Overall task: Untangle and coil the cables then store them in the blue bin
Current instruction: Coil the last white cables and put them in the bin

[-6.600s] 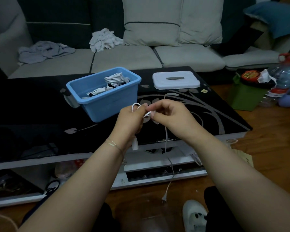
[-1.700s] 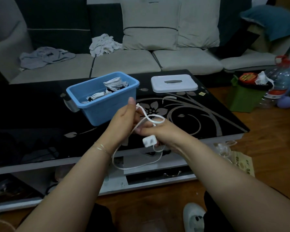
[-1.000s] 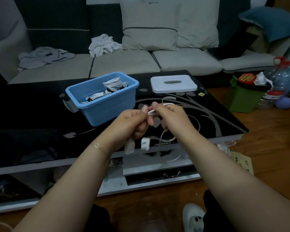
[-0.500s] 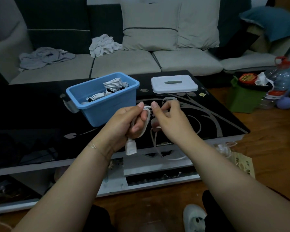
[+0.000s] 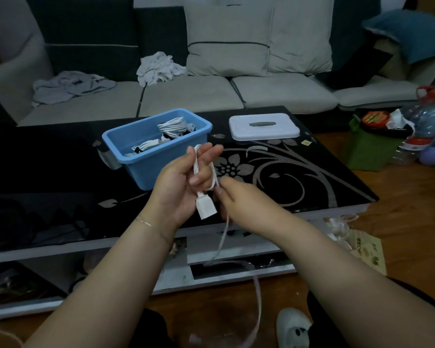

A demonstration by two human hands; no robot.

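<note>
White cable looped over upright left hand, thumb pinning it; right hand fingers pinching its tail.

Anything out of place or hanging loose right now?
The white cable trails loose from the right hand down toward the floor, uncoiled. The left hand holds its first loop. The blue bin sits upright.
</note>
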